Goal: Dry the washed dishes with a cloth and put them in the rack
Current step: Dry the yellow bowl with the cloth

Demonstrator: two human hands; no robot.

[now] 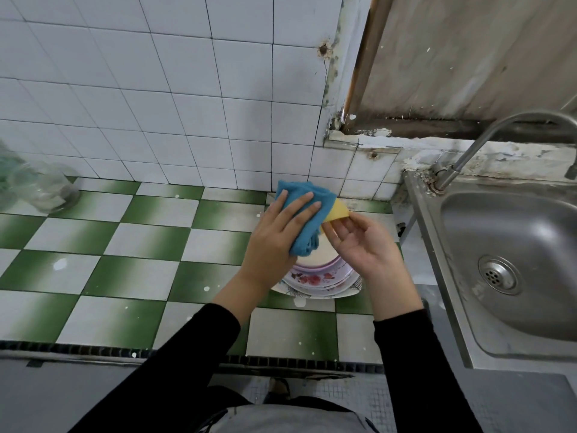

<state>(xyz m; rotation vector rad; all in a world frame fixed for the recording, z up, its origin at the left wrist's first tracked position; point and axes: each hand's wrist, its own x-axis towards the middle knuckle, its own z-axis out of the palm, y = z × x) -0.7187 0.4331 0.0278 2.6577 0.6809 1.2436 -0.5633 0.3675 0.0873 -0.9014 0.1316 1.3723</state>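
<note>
Cloth (323, 200) under left hand (278, 232) covers yellow plate (338, 213) pinched by right hand (365, 245).

Left hand (281, 226) lies flat, fingers (301, 203) straight and pressing down; right hand (359, 245) turns palm up, pinching the yellow dish (338, 211) rim.

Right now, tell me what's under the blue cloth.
A yellow dish, its edge pinched by the right hand, above a stack of plates. The blue cloth and the left hand pressing it cover most of the dish.
</note>
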